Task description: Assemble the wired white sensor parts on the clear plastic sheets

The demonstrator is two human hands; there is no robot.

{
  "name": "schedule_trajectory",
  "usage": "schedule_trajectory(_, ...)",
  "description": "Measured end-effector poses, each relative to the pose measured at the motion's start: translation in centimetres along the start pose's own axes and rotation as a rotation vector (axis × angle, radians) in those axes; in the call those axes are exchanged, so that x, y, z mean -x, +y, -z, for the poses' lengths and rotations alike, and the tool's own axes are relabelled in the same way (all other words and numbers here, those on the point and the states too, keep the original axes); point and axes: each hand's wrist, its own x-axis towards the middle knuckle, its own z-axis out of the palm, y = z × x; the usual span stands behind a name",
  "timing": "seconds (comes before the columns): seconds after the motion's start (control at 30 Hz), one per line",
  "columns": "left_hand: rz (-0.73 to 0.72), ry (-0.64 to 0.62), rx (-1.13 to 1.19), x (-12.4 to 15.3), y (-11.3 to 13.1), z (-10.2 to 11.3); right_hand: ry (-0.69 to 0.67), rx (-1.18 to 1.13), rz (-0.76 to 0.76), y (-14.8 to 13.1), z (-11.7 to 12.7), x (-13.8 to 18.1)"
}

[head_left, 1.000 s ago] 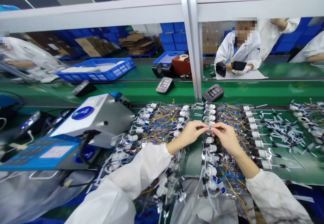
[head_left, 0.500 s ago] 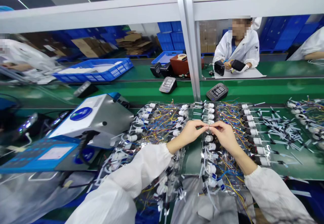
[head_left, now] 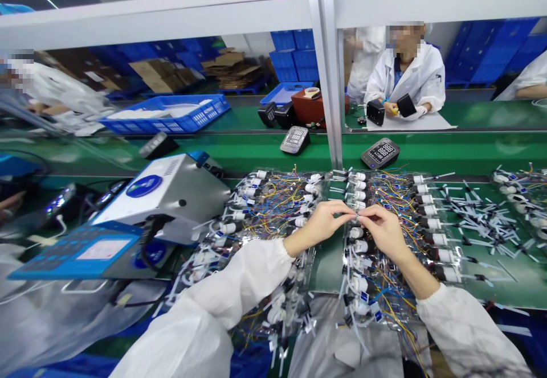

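My left hand (head_left: 327, 221) and my right hand (head_left: 382, 230) meet fingertip to fingertip over the bench, each closed in a pinch. Whatever lies between the fingertips is too small to make out. Right beneath and around them runs a row of small white cylindrical parts (head_left: 361, 246) with thin pale tubes. Bundles of yellow, blue and red wires (head_left: 395, 196) spread to the right of this row, on clear plastic. Left of my left hand is a similar group of wired parts (head_left: 273, 201).
Loose black pieces with pale tubes (head_left: 491, 218) lie in a heap at right. A grey-blue machine (head_left: 162, 196) stands at left. Behind the bench, display monitors (head_left: 381, 153) rest on a green conveyor (head_left: 252, 153). Across it, a co-worker (head_left: 405, 76) holds a black device.
The view has shifted slightly, and the monitors on the conveyor have moved right. My hands stay pinched together, slightly lower. Across the conveyor, the co-worker's device is tilted differently.
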Motion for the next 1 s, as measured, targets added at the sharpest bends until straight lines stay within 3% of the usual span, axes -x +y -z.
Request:
schedule_trajectory(0.53, -0.091, -0.009, -0.038, 0.6, -0.2, -0.3, -0.024, 0.102, 0.067, -0.7, 0.0, 0.0)
schedule_trajectory(0.77, -0.081, 0.053, 0.062, 0.4, 0.2, -0.2, -0.01, -0.1, -0.044, -1.4, 0.2, 0.2)
schedule_trajectory(1.0, -0.118, 0.026, 0.034, 0.4, 0.1, -0.3, -0.005, -0.094, -0.009, -1.4, 0.6, 0.3)
